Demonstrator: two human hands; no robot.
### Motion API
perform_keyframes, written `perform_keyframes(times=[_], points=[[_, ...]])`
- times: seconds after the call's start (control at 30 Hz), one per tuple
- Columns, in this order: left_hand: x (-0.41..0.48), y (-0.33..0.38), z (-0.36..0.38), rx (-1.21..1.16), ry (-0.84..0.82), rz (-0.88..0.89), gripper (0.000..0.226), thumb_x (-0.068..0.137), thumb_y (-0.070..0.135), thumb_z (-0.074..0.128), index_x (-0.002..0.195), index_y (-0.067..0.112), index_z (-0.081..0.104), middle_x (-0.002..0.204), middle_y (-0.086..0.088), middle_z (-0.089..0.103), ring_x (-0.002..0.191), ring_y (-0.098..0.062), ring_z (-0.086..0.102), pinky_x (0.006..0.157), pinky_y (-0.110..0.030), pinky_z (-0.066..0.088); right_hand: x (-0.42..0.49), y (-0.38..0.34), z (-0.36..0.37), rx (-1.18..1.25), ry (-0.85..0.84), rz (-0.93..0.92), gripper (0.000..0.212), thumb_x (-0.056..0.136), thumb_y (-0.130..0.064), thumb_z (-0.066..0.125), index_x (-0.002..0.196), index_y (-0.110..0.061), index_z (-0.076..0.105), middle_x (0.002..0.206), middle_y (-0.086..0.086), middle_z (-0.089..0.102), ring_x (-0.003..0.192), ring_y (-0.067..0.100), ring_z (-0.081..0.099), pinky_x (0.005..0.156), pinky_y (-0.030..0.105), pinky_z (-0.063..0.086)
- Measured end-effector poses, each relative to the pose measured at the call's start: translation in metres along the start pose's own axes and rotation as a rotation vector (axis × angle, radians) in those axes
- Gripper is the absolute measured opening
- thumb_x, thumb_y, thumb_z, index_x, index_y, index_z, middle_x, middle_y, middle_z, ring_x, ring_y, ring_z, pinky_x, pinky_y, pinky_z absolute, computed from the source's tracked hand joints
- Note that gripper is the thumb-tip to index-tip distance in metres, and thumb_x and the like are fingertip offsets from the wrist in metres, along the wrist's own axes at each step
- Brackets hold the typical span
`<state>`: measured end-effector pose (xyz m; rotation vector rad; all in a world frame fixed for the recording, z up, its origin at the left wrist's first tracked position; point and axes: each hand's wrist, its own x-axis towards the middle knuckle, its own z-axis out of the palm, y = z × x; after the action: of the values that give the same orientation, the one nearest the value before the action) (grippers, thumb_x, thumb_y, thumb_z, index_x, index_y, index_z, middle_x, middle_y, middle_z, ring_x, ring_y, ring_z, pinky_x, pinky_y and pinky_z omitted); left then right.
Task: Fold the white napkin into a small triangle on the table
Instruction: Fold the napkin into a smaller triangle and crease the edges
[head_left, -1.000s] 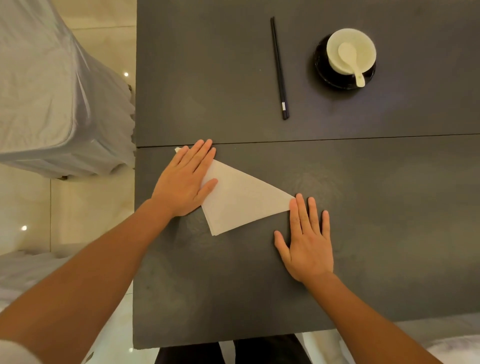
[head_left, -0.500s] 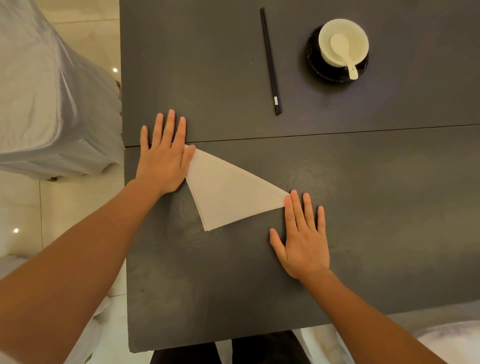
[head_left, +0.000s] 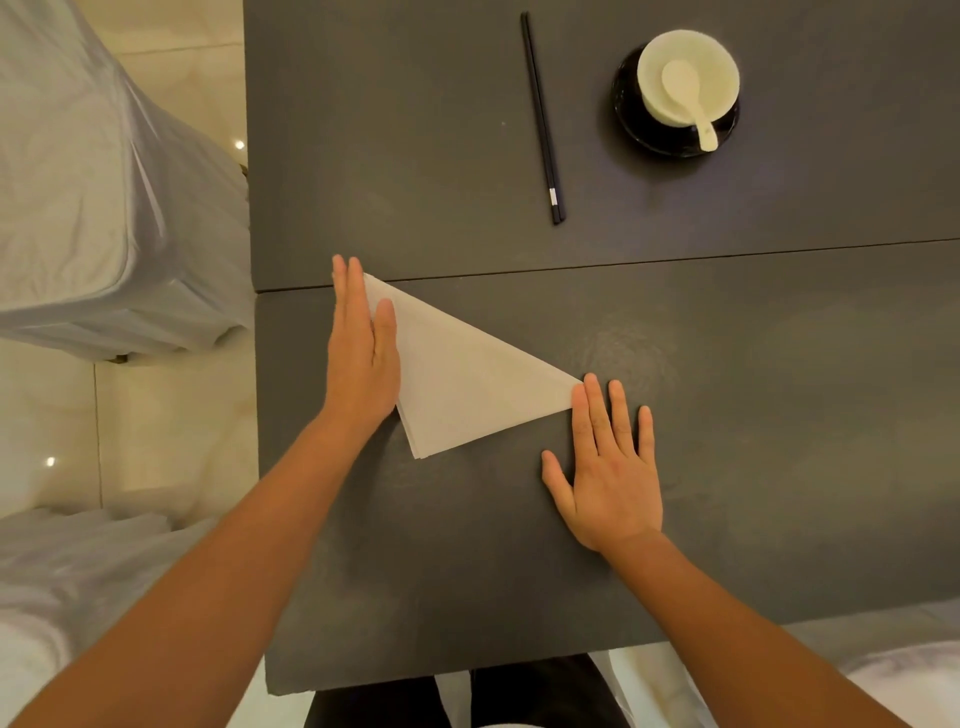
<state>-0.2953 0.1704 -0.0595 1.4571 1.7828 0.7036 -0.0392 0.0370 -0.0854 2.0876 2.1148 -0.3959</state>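
Step in hand looks like creasing/flattening the folded triangle. White napkin (head_left: 467, 384) lies flat on the dark table (head_left: 727, 415), between the two hands, already a layered triangle. Left hand (head_left: 361, 358): fingers (head_left: 348, 291) straight and pressed together, laid along the napkin's left edge, thumb on the cloth. Right hand (head_left: 608, 478): flat on the table, fingers slightly apart, index fingertip (head_left: 589, 389) touching the napkin's right point. Neither hand grips anything.

To do it well, my read: pin the point under the right index, run the left fingers firmly down the left edge so the layers stack. The near corner, below the left thumb, shows layers slightly offset, so square those before pressing. If another fold is needed for "small", bring the right point across to the left fingers.

Around: black chopsticks (head_left: 543, 117) well beyond the fingertips; a white bowl (head_left: 722, 57) with spoon (head_left: 688, 101) on a dark saucer (head_left: 631, 124) far past the right fingers. Covered chair (head_left: 78, 182) off to the left of the left hand. Nothing blocks the fold.
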Motion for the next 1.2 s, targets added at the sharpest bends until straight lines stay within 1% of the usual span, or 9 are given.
perform_keyframes(times=[0.07,0.13,0.3,0.47,0.77,0.87,0.97,1.1,1.2], points=[[0.001,0.002,0.007,-0.015,-0.030,0.018,0.062,0.107,0.043,0.021,0.160,0.017,0.001,0.170,0.003,-0.010,0.156,-0.012,-0.004,0.116,-0.009,0.001,-0.001,0.000,0.001,-0.004,0.005,-0.002,0.077,0.098,-0.059,0.021,0.158,-0.014,0.000,0.168,0.003,0.000,0.154,0.025,-0.004,0.122,0.055,0.008],[0.005,0.001,0.012,0.027,-0.096,0.076,0.064,0.107,0.047,0.020,0.160,0.019,-0.002,0.169,0.002,-0.014,0.156,-0.015,-0.007,0.123,-0.026,0.004,0.000,0.000,0.001,-0.002,0.013,0.001,0.077,0.098,-0.059,0.021,0.158,-0.015,0.000,0.168,0.003,0.001,0.154,0.025,-0.004,0.122,0.054,0.007],[0.010,-0.002,0.017,0.607,-0.106,0.200,0.074,0.104,0.052,0.015,0.159,0.005,0.000,0.167,-0.023,-0.006,0.155,-0.038,-0.007,0.126,-0.050,0.001,0.000,0.000,0.001,-0.011,0.008,-0.001,0.078,0.098,-0.059,0.020,0.158,-0.015,-0.001,0.168,0.003,-0.001,0.154,0.025,-0.005,0.123,0.054,0.007],[-0.050,-0.006,0.033,0.701,-0.136,0.416,0.078,0.103,0.058,0.015,0.159,0.004,0.001,0.168,-0.018,-0.003,0.155,-0.035,-0.006,0.126,-0.047,-0.002,-0.001,0.000,0.000,-0.013,0.018,0.004,0.079,0.098,-0.058,0.022,0.158,-0.013,-0.001,0.168,0.004,-0.002,0.154,0.025,-0.005,0.123,0.053,0.006],[-0.063,-0.022,0.037,0.796,-0.276,0.425,0.076,0.103,0.056,0.017,0.159,0.004,0.010,0.169,-0.016,0.004,0.156,-0.032,-0.003,0.126,-0.051,0.005,-0.001,-0.004,-0.007,-0.001,-0.003,-0.002,0.078,0.098,-0.057,0.025,0.158,-0.014,0.001,0.168,0.003,0.000,0.154,0.024,-0.007,0.123,0.053,0.005],[-0.055,-0.024,0.027,0.795,-0.351,0.487,0.076,0.103,0.056,0.018,0.159,0.005,0.009,0.169,-0.014,0.001,0.156,-0.031,-0.005,0.126,-0.052,0.006,0.000,-0.010,-0.019,0.097,0.053,0.020,0.070,0.098,-0.046,0.045,0.156,-0.013,0.022,0.165,0.006,0.020,0.153,0.028,0.009,0.123,0.054,0.013],[-0.043,-0.029,0.011,0.824,-0.468,0.623,0.080,0.101,0.062,0.013,0.160,0.007,0.006,0.169,-0.008,-0.003,0.156,-0.026,-0.009,0.126,-0.049,0.006,0.006,-0.013,-0.033,0.174,0.172,-0.067,0.058,0.092,-0.023,0.062,0.146,-0.013,0.045,0.142,0.015,0.051,0.132,0.037,0.045,0.107,0.053,0.040],[-0.028,-0.030,-0.006,0.758,-0.489,0.673,0.094,0.094,0.074,0.025,0.160,0.010,0.005,0.169,-0.005,-0.003,0.156,-0.025,-0.009,0.127,-0.045,0.003,0.012,-0.011,-0.047,0.174,0.183,-0.262,0.064,0.080,-0.001,0.067,0.140,-0.018,0.054,0.136,0.020,0.053,0.116,0.040,0.053,0.088,0.047,0.055],[-0.035,-0.033,-0.018,0.686,-0.376,0.708,0.088,0.091,0.068,0.044,0.155,0.009,0.033,0.165,-0.011,0.023,0.154,-0.034,0.016,0.125,-0.050,0.017,0.015,-0.008,-0.051,0.196,0.140,-0.365,0.057,0.073,0.009,0.066,0.126,-0.011,0.061,0.128,0.022,0.057,0.104,0.041,0.059,0.062,0.046,0.060]])
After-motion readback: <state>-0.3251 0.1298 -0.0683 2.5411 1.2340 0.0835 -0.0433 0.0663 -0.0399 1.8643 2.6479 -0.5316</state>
